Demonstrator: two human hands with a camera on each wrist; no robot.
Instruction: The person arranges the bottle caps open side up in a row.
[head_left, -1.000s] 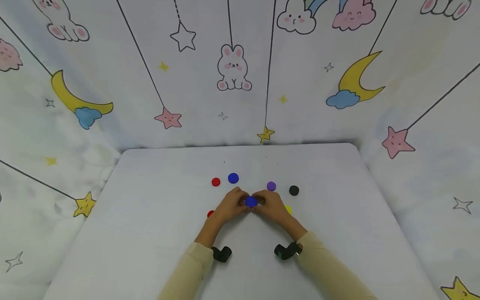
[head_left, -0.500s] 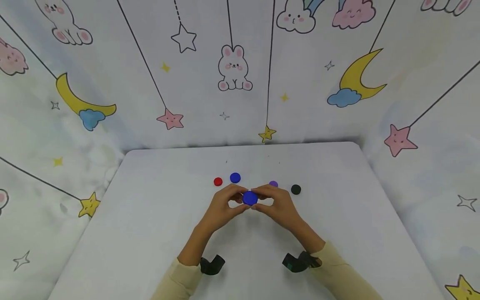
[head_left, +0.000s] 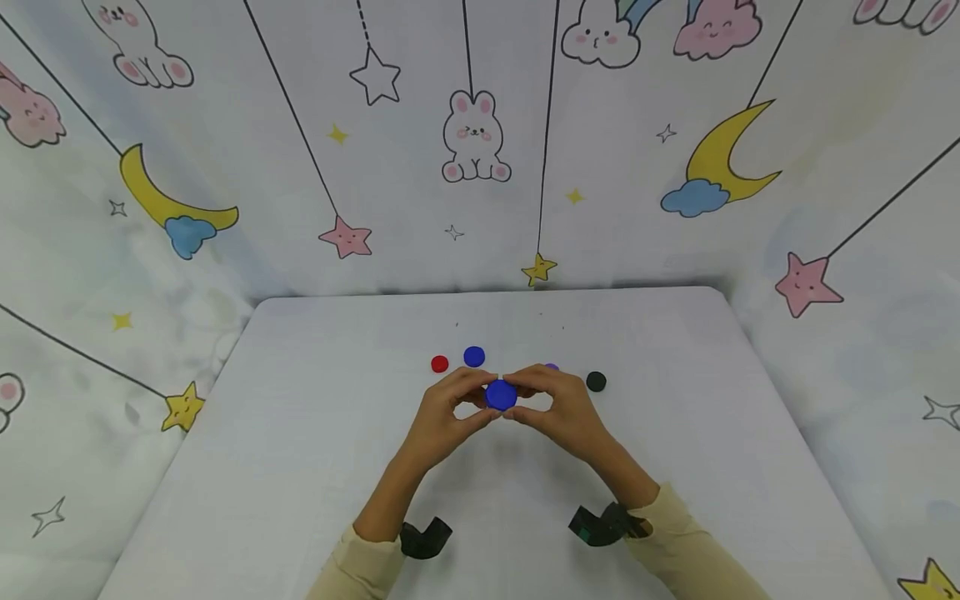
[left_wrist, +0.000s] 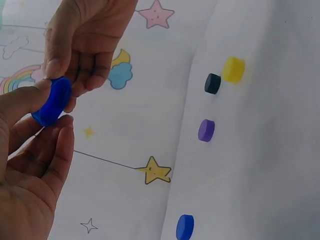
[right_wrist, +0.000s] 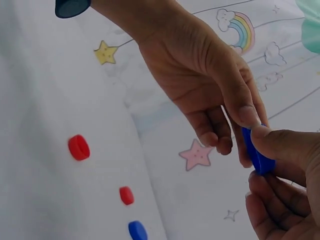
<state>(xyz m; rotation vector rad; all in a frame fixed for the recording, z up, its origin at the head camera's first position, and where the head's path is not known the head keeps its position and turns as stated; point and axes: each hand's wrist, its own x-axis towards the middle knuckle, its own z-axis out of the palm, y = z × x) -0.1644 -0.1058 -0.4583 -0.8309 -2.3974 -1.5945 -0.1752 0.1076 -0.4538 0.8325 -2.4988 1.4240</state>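
Observation:
A blue bottle cap (head_left: 501, 395) is held between both hands above the table, its round face toward the head camera. My left hand (head_left: 448, 417) pinches its left edge between thumb and fingers. On the opposite edge, my right hand (head_left: 561, 407) pinches it the same way. The cap (left_wrist: 54, 102) shows edge-on in the left wrist view, both thumbs on its near side. From the right wrist, the cap (right_wrist: 258, 151) is partly covered by the thumbs.
On the white table (head_left: 300, 433) behind the hands lie a red cap (head_left: 439, 363), another blue cap (head_left: 474, 357), a mostly covered purple cap (head_left: 552, 367) and a black cap (head_left: 596, 382). The wrist views add a yellow cap (left_wrist: 234, 69) and a second red cap (right_wrist: 79, 147).
Both hands have lifted the blue cap off the table toward the head camera, mostly within the first half second. They now cover the yellow cap and the nearer red cap in the head view.

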